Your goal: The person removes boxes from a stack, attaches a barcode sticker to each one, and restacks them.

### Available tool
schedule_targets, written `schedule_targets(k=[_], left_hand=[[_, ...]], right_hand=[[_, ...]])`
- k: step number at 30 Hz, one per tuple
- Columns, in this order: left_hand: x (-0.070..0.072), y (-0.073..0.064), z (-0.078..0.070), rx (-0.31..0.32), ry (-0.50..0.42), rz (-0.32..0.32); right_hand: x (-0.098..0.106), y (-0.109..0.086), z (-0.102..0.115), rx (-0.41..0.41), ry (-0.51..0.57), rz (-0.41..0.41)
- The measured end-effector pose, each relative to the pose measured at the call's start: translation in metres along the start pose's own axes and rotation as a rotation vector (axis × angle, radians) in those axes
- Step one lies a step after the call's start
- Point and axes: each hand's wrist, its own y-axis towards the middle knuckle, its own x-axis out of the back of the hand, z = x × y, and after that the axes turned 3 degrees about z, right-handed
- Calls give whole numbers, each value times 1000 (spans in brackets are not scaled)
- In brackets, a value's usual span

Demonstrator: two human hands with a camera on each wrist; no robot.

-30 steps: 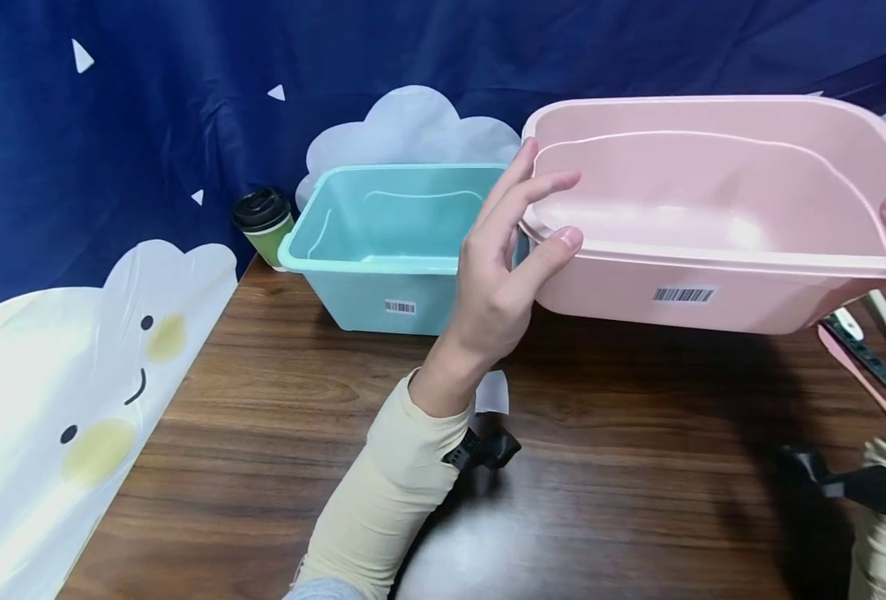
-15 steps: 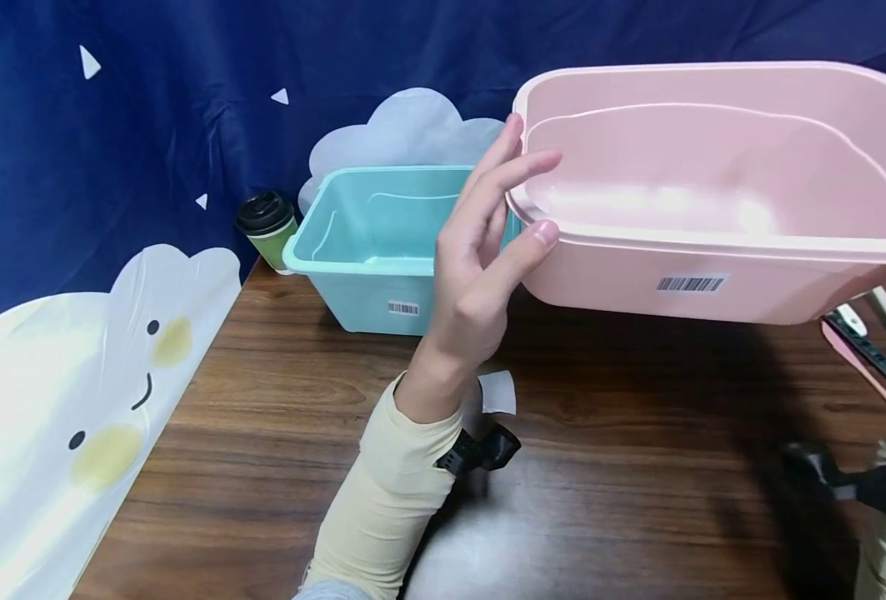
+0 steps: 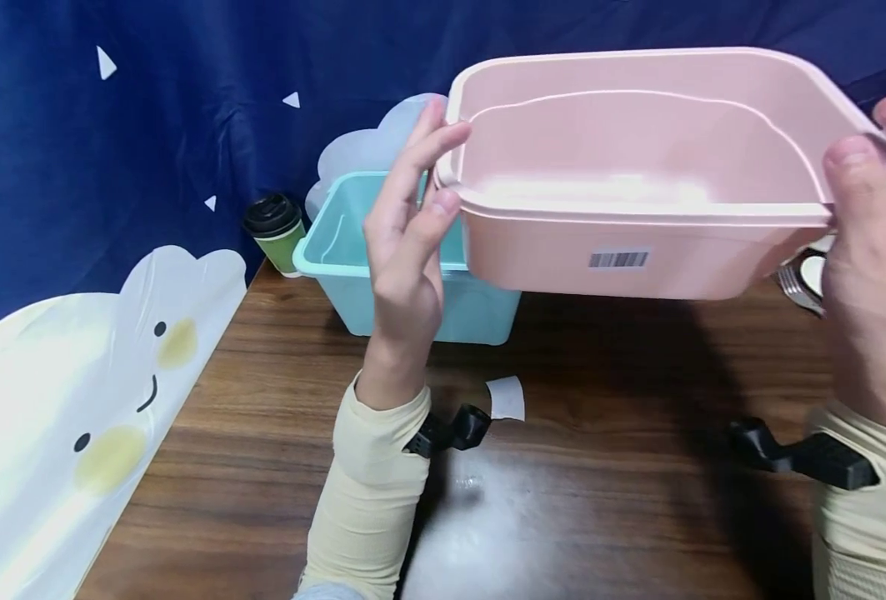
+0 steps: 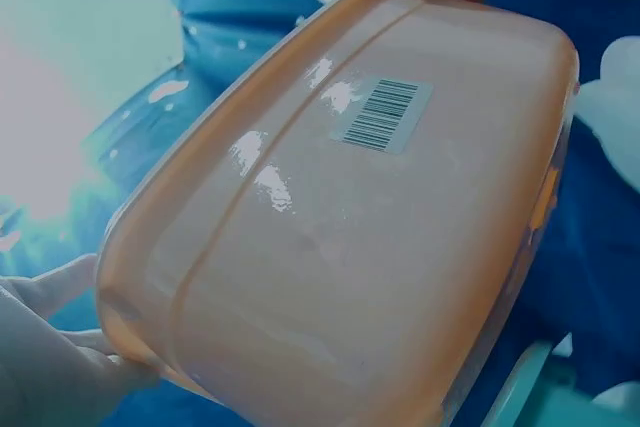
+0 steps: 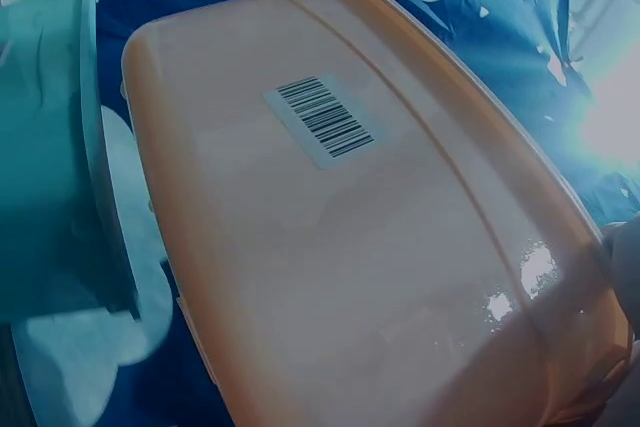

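Observation:
A pink plastic bin [image 3: 533, 258] is held up over the table between both hands, its opening tilted toward the head camera. My left hand [image 3: 405, 271] holds its left end, thumb at the front rim and fingers up along the side. My right hand [image 3: 873, 308] grips the right end, thumb over the rim. The bin's inside shows nothing in it. In the left wrist view the underside of the pink bin [image 4: 300, 277] fills the picture, and a barcode label [image 4: 380, 115] shows on its wall. Behind my left hand stands a teal bin [image 3: 480, 312], partly covered.
A green cup with a black lid [image 3: 276, 233] stands left of the teal bin. A white paper scrap [image 3: 506, 398] lies on the wooden table [image 3: 600, 500]. At the right, a fork [image 3: 795, 287] shows partly beside my right hand. A blue curtain [image 3: 187, 100] hangs behind.
The pink bin has moved left and a little up with both hands, now overlapping more of the teal bin. My right hand, mostly out of view half a second ago, shows again.

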Motion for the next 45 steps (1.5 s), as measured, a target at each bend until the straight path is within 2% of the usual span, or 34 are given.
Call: schedule_targets(k=[2,6,7,12,20,26,31,36,42,45], left_hand=[[7,2,-1,4,13,-36],[23,5,-3,3,4,-124],[26,6,-3,1,-3,-148],[42,11,-5,-21,-32,-267],[68,18,0,-55,-60,-426],[88,18,12,-71,-59,-486],[98,18,20,-84,-61,-506],[105,18,29,-40,-34,-515],[113,17,31,16,45,-526],[115,17,33,49,63,-528]], right_hand=[[-11,-4,4,-4,-91,5],[-38,-5,1,120,-186,50],[-44,-5,1,147,-249,60],[-70,-6,-3,197,-415,147],[-105,-4,-16,175,-450,289],[-124,-9,-33,168,-507,326],[-132,-15,-46,158,-536,336],[-135,-21,-58,158,-594,332],[-137,-27,-67,164,-639,342],[-136,-29,-71,137,-651,345]])
